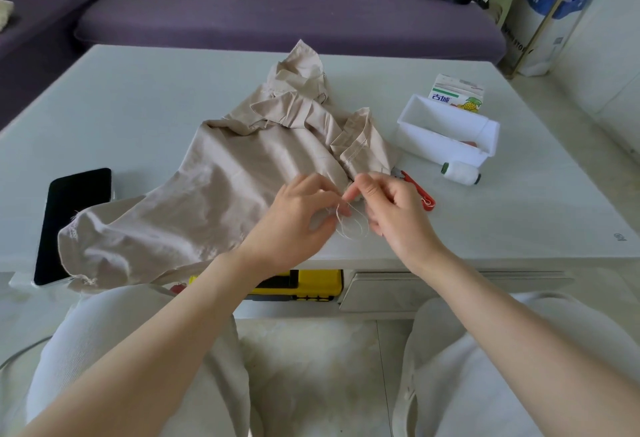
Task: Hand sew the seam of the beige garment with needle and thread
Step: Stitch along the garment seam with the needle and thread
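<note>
beige garment (242,173) lies spread on the table (138,107), its hemmed edge near the hands, likely kept within reach. left hand (298,214) and right hand (391,208) each pinch the white thread (351,230), which loops between them, probably for knotting. the needle is too small to make out.

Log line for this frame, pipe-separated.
left hand: pinches thread | right hand: pinches thread | beige garment: lying on table | needle: not discernible
</note>
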Demonstrator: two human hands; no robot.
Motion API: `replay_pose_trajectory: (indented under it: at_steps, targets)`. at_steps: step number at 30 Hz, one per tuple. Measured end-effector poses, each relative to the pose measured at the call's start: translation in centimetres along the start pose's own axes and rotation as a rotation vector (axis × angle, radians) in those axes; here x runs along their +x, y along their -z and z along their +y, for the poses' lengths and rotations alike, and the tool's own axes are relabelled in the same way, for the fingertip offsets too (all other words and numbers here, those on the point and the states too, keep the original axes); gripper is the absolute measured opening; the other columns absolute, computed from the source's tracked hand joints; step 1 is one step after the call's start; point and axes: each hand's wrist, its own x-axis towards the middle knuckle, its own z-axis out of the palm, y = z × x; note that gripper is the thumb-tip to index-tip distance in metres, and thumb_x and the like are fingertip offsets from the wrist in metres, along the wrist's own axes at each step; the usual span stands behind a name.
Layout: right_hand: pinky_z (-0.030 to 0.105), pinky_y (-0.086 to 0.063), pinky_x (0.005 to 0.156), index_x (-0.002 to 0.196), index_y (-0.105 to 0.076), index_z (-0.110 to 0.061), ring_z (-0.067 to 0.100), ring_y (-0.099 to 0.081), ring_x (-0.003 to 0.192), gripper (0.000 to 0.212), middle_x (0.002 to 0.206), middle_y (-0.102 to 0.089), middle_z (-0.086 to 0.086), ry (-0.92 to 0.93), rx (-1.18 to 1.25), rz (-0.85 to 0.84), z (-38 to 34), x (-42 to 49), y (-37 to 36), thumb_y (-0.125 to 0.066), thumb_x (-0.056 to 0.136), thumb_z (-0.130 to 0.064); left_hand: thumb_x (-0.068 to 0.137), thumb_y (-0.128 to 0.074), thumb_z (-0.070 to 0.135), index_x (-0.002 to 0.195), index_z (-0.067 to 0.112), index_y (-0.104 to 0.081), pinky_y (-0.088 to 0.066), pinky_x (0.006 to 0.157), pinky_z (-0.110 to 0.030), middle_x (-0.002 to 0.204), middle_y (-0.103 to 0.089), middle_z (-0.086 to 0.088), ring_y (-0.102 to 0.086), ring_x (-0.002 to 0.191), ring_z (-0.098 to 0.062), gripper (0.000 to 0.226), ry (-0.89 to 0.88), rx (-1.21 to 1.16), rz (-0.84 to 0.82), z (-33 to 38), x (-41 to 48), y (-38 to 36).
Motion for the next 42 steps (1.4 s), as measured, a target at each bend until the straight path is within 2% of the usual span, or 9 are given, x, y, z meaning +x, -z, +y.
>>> replay_pose_trajectory:
  at_steps: [9,16,19,21,26,30,33,36,42]
  targets:
    - [0.030,-0.018,0.045,0.081,-0.067,-0.014,0.014,-0.022,0.046,0.033,0.045,-0.025,-0.008,-0.191,0.003,-0.090,1.3,0.5,0.9,-0.046,0.098,-0.034,0.094,-0.047,0.023,0.095,0.014,-0.071,-0.028,0.090,-0.016,0.072,-0.047,0.034,-0.043,0.077,0.004,0.025,-0.067,0.049,0.085,0.7,-0.1,0.1]
    - [0.019,-0.021,0.039,0.062,-0.067,-0.023,0.015,-0.019,0.043,0.047,0.051,-0.021,0.005,-0.148,-0.162,-0.224,0.9,0.1,1.0,-0.044,0.089,-0.053,0.091,-0.051,0.015,0.080,0.010,-0.065,-0.035,0.069,-0.017,0.059,-0.055,0.005,-0.046,0.060,-0.020,0.019,0.108,-0.077,0.178,1.5,-0.2,1.4]
    - [0.010,-0.024,0.038,0.050,-0.039,-0.002,0.012,-0.015,0.039,0.065,0.048,-0.020,0.005,-0.156,-0.242,-0.275,0.2,0.0,1.2,-0.046,0.083,-0.057,0.085,-0.049,0.022,0.068,0.012,-0.055,-0.032,0.070,-0.015,0.058,-0.046,-0.003,-0.040,0.061,-0.020,0.021,0.188,-0.157,0.189,1.8,-0.2,1.6]
    - [0.010,-0.021,0.038,0.052,-0.031,-0.006,0.010,-0.013,0.040,0.063,0.050,-0.020,0.003,-0.180,-0.299,-0.284,0.2,0.1,1.1,-0.048,0.081,-0.060,0.084,-0.050,0.021,0.066,0.012,-0.052,-0.030,0.066,-0.012,0.060,-0.045,-0.002,-0.039,0.060,-0.014,0.021,0.209,-0.227,0.188,2.3,-0.3,1.9]
    - [0.020,-0.020,0.044,0.047,-0.024,-0.019,0.008,-0.018,0.037,0.058,0.040,-0.021,-0.009,-0.304,-0.407,-0.081,1.4,1.0,1.5,-0.054,0.094,-0.037,0.085,-0.050,0.027,0.068,0.012,-0.052,-0.032,0.058,-0.014,0.064,-0.048,-0.001,-0.042,0.061,-0.012,0.023,0.064,-0.414,0.178,3.9,-0.8,2.5]
    - [0.024,-0.028,0.048,0.046,-0.029,-0.016,0.009,-0.026,0.037,0.058,0.039,-0.027,-0.007,-0.323,-0.448,0.069,1.6,1.4,1.8,-0.052,0.094,-0.037,0.085,-0.054,0.032,0.069,0.020,-0.054,-0.032,0.061,-0.011,0.063,-0.047,0.013,-0.041,0.061,-0.003,0.020,0.089,-0.535,0.089,4.3,-0.8,2.5]
    - [0.018,-0.028,0.042,0.043,-0.045,-0.016,0.007,-0.029,0.033,0.056,0.031,-0.028,-0.010,-0.262,-0.442,0.098,1.3,1.5,2.1,-0.054,0.094,-0.039,0.087,-0.062,0.030,0.072,0.016,-0.058,-0.031,0.057,-0.014,0.060,-0.045,0.004,-0.038,0.059,-0.011,0.021,0.160,-0.508,0.070,3.9,-0.6,2.3]
    - [0.022,-0.021,0.041,0.062,-0.068,-0.029,0.012,-0.023,0.040,0.034,0.042,-0.026,-0.006,-0.181,-0.201,-0.050,0.7,1.3,1.7,-0.056,0.090,-0.044,0.089,-0.063,0.022,0.070,0.020,-0.059,-0.029,0.054,-0.015,0.057,-0.040,-0.003,-0.033,0.056,-0.008,0.020,0.220,-0.311,0.085,3.0,0.0,1.6]
    - [0.018,-0.018,0.040,0.075,-0.073,-0.032,0.009,-0.018,0.044,0.021,0.052,-0.018,-0.005,-0.215,0.056,-0.335,-0.3,0.6,0.8,-0.055,0.078,-0.044,0.091,-0.060,0.019,0.070,0.018,-0.052,-0.030,0.052,-0.017,0.055,-0.040,0.004,-0.035,0.058,-0.012,0.022,0.172,-0.124,0.111,1.8,0.2,0.7]
